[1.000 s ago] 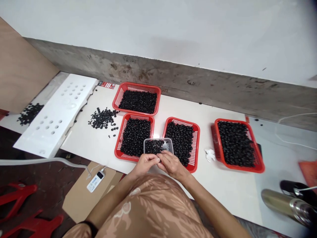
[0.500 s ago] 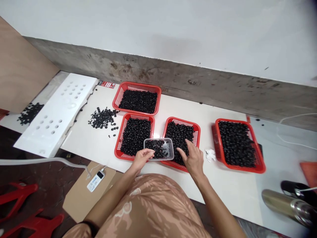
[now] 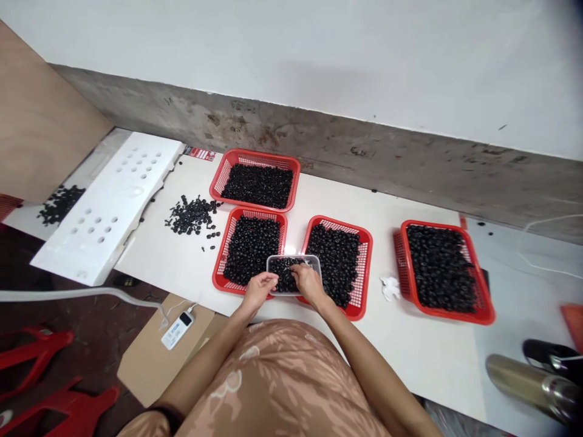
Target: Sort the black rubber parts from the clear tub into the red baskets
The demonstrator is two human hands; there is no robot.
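At frame centre, the left hand (image 3: 259, 290) pinches, contents unclear; the right hand (image 3: 308, 283), grip indiscernible, is over a clear rectangular plastic tub (image 3: 315, 261); pressing could spill small black parts (image 3: 285, 282).

Red baskets (image 3: 368, 273), black parts (image 3: 252, 249), white table (image 3: 339, 194); brown garment (image 3: 282, 379), paler leafy print.

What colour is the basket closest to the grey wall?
The basket is red; the head view, the only one, shows it clearly.
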